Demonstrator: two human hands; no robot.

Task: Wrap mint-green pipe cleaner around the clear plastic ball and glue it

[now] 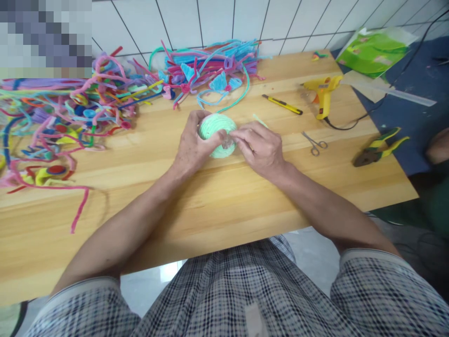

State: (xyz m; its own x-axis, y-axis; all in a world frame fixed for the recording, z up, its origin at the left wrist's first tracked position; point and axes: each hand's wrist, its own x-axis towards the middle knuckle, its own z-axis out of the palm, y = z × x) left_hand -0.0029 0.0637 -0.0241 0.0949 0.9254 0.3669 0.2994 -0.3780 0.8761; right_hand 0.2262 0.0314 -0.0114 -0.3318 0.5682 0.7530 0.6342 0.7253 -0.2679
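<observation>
Table (224, 206): bright, soft shadow below the left forearm (140, 215)
Floor (171, 271): white glare patch
Wall (217, 23): pale, lines splayed toward the sides
Top left corner: coarse pixel blocks
Right edge: dim, smeared, perhaps out of focus

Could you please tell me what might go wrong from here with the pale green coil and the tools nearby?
If the left hand loosens its grip, the pale green coil might slip or lose its shape.
The glue gun's cord runs off the right side of the table, so a snag could drag the glue gun.
The scissors lie near the right hand, which could perhaps brush them.
</observation>
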